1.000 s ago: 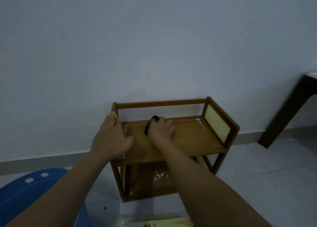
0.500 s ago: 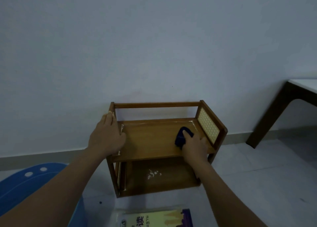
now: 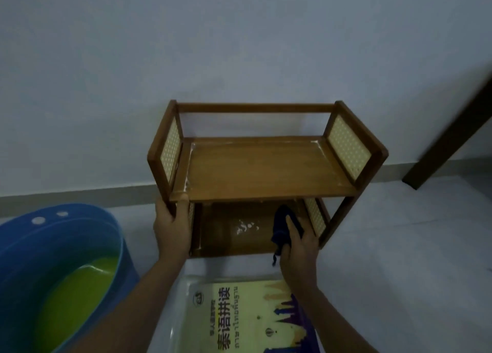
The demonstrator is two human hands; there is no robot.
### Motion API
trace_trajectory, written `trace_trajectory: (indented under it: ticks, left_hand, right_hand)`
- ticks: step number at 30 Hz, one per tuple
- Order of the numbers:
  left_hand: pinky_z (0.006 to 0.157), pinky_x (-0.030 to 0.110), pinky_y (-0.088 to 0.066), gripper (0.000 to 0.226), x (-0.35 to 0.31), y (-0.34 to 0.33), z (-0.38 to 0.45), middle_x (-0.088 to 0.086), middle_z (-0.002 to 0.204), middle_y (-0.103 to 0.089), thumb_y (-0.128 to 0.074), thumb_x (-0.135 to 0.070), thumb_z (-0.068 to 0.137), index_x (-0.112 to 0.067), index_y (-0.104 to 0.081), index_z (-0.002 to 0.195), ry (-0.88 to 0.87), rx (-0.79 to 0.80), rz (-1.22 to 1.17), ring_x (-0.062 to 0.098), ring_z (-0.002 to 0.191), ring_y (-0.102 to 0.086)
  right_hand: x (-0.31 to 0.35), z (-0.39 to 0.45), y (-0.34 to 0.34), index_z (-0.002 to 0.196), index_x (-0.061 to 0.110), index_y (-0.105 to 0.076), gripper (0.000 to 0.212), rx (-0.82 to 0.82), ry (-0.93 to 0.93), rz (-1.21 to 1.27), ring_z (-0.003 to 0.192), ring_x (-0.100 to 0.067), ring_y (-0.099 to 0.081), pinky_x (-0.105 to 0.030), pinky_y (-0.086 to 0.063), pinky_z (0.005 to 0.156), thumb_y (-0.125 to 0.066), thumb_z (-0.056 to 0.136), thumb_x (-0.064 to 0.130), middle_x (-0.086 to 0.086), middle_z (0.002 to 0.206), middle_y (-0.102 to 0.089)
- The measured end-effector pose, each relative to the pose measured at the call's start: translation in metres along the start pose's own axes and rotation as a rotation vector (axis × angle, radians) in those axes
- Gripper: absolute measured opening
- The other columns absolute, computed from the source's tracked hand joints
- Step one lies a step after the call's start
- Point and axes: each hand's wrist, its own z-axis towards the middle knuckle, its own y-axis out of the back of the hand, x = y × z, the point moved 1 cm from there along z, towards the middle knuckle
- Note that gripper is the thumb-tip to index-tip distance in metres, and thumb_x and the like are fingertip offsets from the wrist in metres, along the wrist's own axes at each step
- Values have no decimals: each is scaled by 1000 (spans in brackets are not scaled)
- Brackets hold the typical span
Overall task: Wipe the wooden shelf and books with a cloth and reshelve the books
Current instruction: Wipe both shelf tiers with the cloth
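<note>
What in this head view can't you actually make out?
- Book: bottom cut off by the frame edge, right side behind the right hand and forearm.
- Cloth: partly under the right hand's fingers.
- Lower shelf: back in shadow under the top board.
- Tub: cut off at the left edge.
- Left hand: fingertips hidden behind the shelf post.

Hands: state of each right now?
Left hand: grips the shelf at its front left post.
Right hand: holds the cloth on the lower board.
</note>
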Motion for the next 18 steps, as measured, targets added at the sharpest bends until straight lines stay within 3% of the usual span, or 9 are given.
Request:
trace_trajectory:
  ticks: [2, 5, 9, 12, 15, 18]
  left_hand:
    - [79, 25, -39, 37, 12, -2, 1, -7, 104, -58, -46, -40, 98, -17, -50, 127, 2, -1, -14, 10, 94, -54]
    - [75, 20, -42, 43, 30, -1, 1, -13, 100, -62, -43, -56, 89, -23, -52, 116, 6, 59, -41, -2, 92, -59]
    - [78, 25, -47, 30, 63, 0, 13, -9, 102, -65, -52, -43, 94, -22, -53, 116, 39, 142, 50, 3, 97, -61]
    - [80, 30, -49, 25, 82, -3, 18, -7, 104, -66, -52, -34, 96, -20, -56, 116, 100, 159, 38, 9, 100, -62]
    - [76, 27, -49, 24, 87, -10, 17, -8, 105, -66, -52, -31, 97, -24, -56, 119, 127, 104, 8, 7, 98, -62]
    - [78, 29, -49, 22, 89, -13, 16, -9, 105, -65, -52, -30, 97, -25, -55, 118, 113, 39, 37, 8, 99, -60]
  right_hand:
    - [-13, 15, -20, 144, 14, -36, 61, 103, -24, -75, 104, -45, -50, -50, -48, 84, -48, 86, -1, -29, 120, -50]
    - [-31, 40, -39, 148, 19, -30, 58, 204, -94, -217, 115, -45, -42, -52, -42, 94, -45, 93, 8, -28, 132, -41]
    - [-51, 59, -59, 150, 25, -21, 60, 301, -290, -384, 126, -46, -31, -55, -29, 105, -43, 95, 15, -26, 145, -27]
    - [-31, 52, -78, 148, 25, -23, 58, 323, -317, -501, 127, -45, -29, -52, -30, 102, -43, 94, 19, -21, 146, -26]
    - [11, 38, -103, 147, 25, -25, 58, 336, -219, -485, 124, -43, -31, -51, -31, 101, -47, 93, 23, -18, 145, -27]
    - [67, 13, -134, 145, 29, -27, 60, 474, 57, -365, 127, -43, -26, -52, -26, 104, -53, 91, 26, -13, 148, -24]
